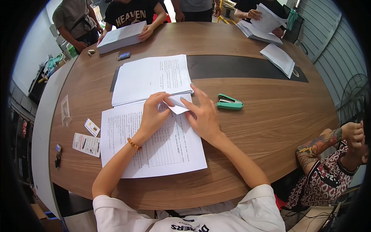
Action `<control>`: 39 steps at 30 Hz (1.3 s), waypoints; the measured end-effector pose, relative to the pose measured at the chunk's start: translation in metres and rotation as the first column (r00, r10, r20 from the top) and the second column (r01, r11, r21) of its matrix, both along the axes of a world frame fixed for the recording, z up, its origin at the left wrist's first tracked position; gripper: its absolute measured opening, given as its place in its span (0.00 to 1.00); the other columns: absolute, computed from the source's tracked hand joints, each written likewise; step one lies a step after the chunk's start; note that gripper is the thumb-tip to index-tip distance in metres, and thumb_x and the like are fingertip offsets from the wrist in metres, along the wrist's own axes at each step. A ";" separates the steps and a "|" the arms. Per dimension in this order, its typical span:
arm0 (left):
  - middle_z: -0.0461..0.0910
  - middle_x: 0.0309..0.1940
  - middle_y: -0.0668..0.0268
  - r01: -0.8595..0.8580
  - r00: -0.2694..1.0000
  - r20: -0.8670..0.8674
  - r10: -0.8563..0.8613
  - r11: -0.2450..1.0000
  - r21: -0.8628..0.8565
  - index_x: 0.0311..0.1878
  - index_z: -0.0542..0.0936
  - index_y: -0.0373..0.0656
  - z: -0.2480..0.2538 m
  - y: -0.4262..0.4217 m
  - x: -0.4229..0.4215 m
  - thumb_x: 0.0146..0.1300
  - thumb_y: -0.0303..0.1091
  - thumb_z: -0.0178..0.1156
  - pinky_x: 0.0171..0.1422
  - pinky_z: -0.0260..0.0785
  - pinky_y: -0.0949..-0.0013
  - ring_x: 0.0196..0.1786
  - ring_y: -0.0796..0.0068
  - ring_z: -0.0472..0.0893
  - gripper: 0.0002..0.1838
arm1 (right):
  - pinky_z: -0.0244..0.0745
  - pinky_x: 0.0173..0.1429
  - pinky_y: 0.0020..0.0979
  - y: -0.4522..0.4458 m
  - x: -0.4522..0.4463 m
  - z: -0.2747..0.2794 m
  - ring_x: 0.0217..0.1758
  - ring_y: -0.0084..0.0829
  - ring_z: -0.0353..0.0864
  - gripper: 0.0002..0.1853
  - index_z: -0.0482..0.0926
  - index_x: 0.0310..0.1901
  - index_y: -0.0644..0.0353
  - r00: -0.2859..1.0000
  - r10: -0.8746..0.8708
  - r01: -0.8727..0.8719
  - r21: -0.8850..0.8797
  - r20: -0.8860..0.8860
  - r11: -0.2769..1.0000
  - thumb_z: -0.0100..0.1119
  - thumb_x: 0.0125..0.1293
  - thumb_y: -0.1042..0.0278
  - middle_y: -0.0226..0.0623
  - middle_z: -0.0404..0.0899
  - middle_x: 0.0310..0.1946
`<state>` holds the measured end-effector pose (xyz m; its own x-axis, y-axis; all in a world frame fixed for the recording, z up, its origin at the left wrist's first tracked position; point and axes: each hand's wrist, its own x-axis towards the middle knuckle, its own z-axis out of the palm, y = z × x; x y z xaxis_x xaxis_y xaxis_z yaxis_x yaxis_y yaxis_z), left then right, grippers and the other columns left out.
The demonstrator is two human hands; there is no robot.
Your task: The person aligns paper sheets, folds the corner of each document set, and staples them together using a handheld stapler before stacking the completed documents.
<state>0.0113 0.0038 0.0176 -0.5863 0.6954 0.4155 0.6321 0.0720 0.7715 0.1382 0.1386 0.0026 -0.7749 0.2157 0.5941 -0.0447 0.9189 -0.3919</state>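
Note:
My left hand (155,114), with a beaded bracelet on its wrist, pinches a small folded piece of white paper (177,109) between thumb and fingers. On the other side of that paper, my right hand (204,118) has its thumb and index finger closed on it. I cannot tell whether the piece is loose or a folded corner of a sheet. Beneath both hands lies a printed sheet (127,143) with text and a table. A stack of printed pages (147,79) lies just beyond it. To the right of my right hand rests a green stapler (230,102).
On the left lie a card (92,127), a printed slip (86,144) and a clear plastic holder (65,111). Across the wooden table (270,127), one person holds a thick paper stack (121,37); another handles sheets (266,19). A person with a tattooed arm (319,146) sits at right.

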 end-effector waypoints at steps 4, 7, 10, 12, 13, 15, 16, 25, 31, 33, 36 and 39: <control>0.78 0.35 0.66 -0.049 0.995 0.087 0.051 0.999 -0.017 0.30 0.79 0.40 0.004 0.000 0.004 0.45 0.19 0.60 0.55 0.63 0.70 0.50 0.70 0.72 0.07 | 0.57 0.61 0.42 -0.003 0.000 0.003 0.65 0.43 0.59 0.23 0.75 0.52 0.63 0.999 -0.032 0.032 -0.002 -0.035 0.999 0.61 0.51 0.71 0.48 0.58 0.64; 0.77 0.32 0.67 -0.063 0.975 0.212 0.066 0.998 -0.020 0.30 0.80 0.41 0.009 -0.001 0.006 0.44 0.19 0.60 0.52 0.65 0.69 0.48 0.71 0.72 0.08 | 0.57 0.61 0.42 -0.003 -0.001 0.000 0.66 0.44 0.58 0.25 0.74 0.53 0.63 0.997 -0.076 0.075 -0.059 -0.021 0.995 0.61 0.51 0.70 0.49 0.57 0.64; 0.77 0.33 0.67 -0.039 0.997 0.066 0.045 0.996 -0.086 0.29 0.82 0.43 0.008 -0.003 0.002 0.43 0.20 0.60 0.50 0.66 0.69 0.48 0.70 0.72 0.09 | 0.57 0.61 0.41 -0.003 0.000 0.000 0.66 0.43 0.58 0.24 0.74 0.53 0.63 0.996 -0.083 0.084 -0.064 0.015 0.994 0.61 0.51 0.70 0.49 0.58 0.64; 0.78 0.35 0.67 -0.035 0.999 -0.034 0.031 0.992 -0.122 0.29 0.82 0.43 0.004 -0.003 0.001 0.43 0.20 0.60 0.50 0.66 0.69 0.48 0.70 0.72 0.09 | 0.57 0.61 0.41 -0.003 0.002 0.000 0.66 0.43 0.58 0.23 0.74 0.52 0.63 0.997 -0.075 0.076 -0.048 0.037 0.996 0.61 0.52 0.70 0.48 0.58 0.64; 0.78 0.36 0.67 -0.032 0.999 -0.044 0.030 0.998 -0.055 0.29 0.82 0.43 0.003 -0.002 0.002 0.43 0.20 0.60 0.51 0.65 0.69 0.48 0.70 0.72 0.09 | 0.58 0.61 0.42 -0.002 0.002 0.001 0.66 0.43 0.58 0.23 0.75 0.51 0.63 0.998 -0.054 0.056 -0.054 0.037 0.997 0.61 0.51 0.70 0.47 0.58 0.64; 0.78 0.37 0.66 -0.028 0.998 -0.059 0.029 1.000 0.013 0.29 0.82 0.43 0.001 -0.001 0.002 0.43 0.20 0.60 0.52 0.65 0.69 0.48 0.70 0.72 0.09 | 0.58 0.60 0.42 -0.002 0.002 0.002 0.66 0.43 0.58 0.22 0.75 0.51 0.63 0.999 -0.033 0.035 -0.060 0.033 0.998 0.61 0.51 0.70 0.46 0.58 0.64; 0.79 0.38 0.66 -0.028 0.999 -0.029 0.029 0.999 0.018 0.28 0.82 0.43 0.001 0.000 0.002 0.43 0.20 0.60 0.53 0.65 0.69 0.48 0.69 0.72 0.08 | 0.58 0.60 0.42 -0.002 0.002 0.002 0.66 0.42 0.59 0.22 0.76 0.50 0.63 1.000 -0.024 0.025 -0.053 0.019 0.998 0.61 0.51 0.70 0.45 0.58 0.64; 0.79 0.32 0.66 -0.053 0.971 0.235 0.044 0.998 0.029 0.29 0.81 0.42 0.006 -0.002 0.005 0.44 0.20 0.59 0.52 0.67 0.69 0.46 0.71 0.73 0.07 | 0.58 0.61 0.41 -0.007 0.001 0.001 0.66 0.43 0.58 0.25 0.72 0.54 0.63 0.997 -0.076 0.073 -0.091 -0.033 0.993 0.60 0.52 0.70 0.49 0.57 0.64; 0.79 0.34 0.67 -0.037 0.998 -0.053 0.035 0.999 -0.038 0.28 0.81 0.42 0.001 -0.002 0.001 0.44 0.19 0.60 0.52 0.67 0.69 0.50 0.69 0.73 0.07 | 0.57 0.61 0.41 -0.002 0.000 -0.004 0.66 0.42 0.57 0.23 0.75 0.52 0.63 0.998 -0.059 0.061 -0.081 0.024 0.995 0.61 0.51 0.69 0.47 0.58 0.64; 0.79 0.35 0.67 -0.029 0.997 -0.068 0.031 0.999 0.028 0.28 0.81 0.42 -0.001 -0.001 0.000 0.44 0.19 0.60 0.52 0.66 0.68 0.51 0.69 0.72 0.07 | 0.57 0.61 0.41 -0.002 -0.001 -0.005 0.66 0.42 0.58 0.22 0.76 0.50 0.62 0.999 -0.044 0.045 -0.089 0.013 0.995 0.61 0.51 0.69 0.46 0.58 0.64; 0.80 0.35 0.68 -0.040 0.999 -0.024 0.041 0.997 0.059 0.26 0.81 0.41 -0.003 -0.003 -0.001 0.44 0.19 0.60 0.52 0.66 0.68 0.51 0.68 0.72 0.06 | 0.57 0.61 0.41 -0.005 0.000 -0.006 0.66 0.41 0.58 0.21 0.77 0.49 0.62 0.998 -0.033 0.029 -0.065 -0.054 0.997 0.61 0.51 0.69 0.44 0.58 0.64; 0.80 0.36 0.66 -0.040 0.996 -0.083 0.034 0.996 -0.079 0.28 0.80 0.41 -0.002 -0.005 -0.004 0.44 0.19 0.60 0.49 0.68 0.70 0.50 0.69 0.73 0.07 | 0.57 0.61 0.41 -0.006 -0.002 -0.006 0.66 0.41 0.58 0.21 0.77 0.49 0.62 0.995 -0.051 0.050 -0.013 -0.091 0.999 0.62 0.51 0.69 0.45 0.58 0.64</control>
